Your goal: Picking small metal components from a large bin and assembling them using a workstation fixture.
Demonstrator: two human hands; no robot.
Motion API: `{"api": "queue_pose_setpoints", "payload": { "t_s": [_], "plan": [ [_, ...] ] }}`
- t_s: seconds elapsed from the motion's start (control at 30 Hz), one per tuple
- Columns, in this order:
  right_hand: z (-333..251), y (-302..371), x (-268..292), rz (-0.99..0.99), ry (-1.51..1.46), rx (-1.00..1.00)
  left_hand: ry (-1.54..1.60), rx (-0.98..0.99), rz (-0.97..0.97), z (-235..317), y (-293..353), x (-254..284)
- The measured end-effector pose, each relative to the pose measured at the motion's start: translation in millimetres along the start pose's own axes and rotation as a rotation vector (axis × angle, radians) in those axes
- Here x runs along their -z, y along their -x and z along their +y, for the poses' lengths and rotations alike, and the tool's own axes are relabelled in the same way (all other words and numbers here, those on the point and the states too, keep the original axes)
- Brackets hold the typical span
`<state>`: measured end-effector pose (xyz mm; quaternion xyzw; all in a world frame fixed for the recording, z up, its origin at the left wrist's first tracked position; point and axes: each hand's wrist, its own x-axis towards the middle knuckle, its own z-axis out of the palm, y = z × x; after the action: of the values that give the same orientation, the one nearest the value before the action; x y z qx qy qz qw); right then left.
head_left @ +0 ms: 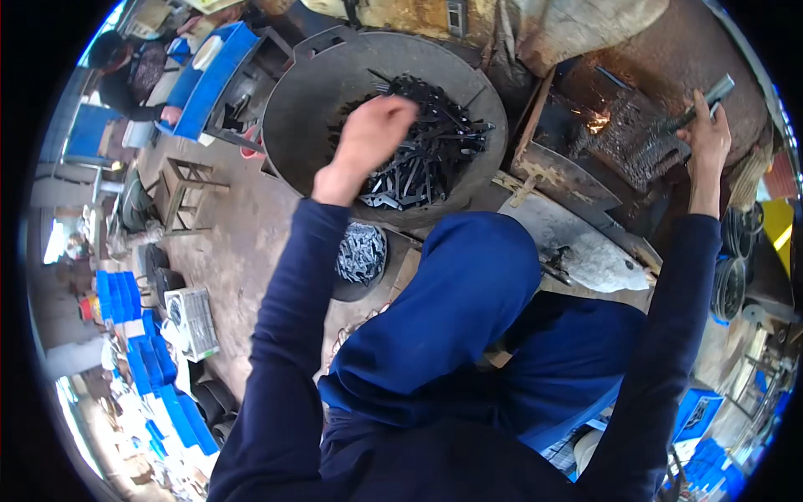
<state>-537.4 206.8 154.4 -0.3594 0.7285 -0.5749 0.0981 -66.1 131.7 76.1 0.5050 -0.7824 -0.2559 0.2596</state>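
My left hand hovers above a heap of dark, narrow metal pieces in a wide, shallow metal pan. Its fingers are curled together, and whatever is in them, if anything, is hidden. At the upper right, my right hand is closed round a grey metal bar. The bar slants down and left toward a rough, dark grey mass. Orange sparks glow to the left of that mass, inside a rusty metal enclosure; their source is unclear.
A round container of shiny metal pieces stands below the pan, near my knee. A pale sheet lies beside the enclosure. At the upper left another person works by a blue tray, near a wooden stool. Blue bins line the left.
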Motion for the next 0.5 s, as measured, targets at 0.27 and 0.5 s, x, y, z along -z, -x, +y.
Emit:
{"api": "queue_pose_setpoints", "payload": {
  "t_s": [0.27, 0.5],
  "plan": [
    [9, -5, -3, -0.024, 0.030, 0.040, -0.217, 0.259, -0.039, -138, 16, -21],
    [3, -2, -1, -0.022, -0.001, 0.030, -0.172, 0.401, -0.086, -145, 2, -33]
  ]
}}
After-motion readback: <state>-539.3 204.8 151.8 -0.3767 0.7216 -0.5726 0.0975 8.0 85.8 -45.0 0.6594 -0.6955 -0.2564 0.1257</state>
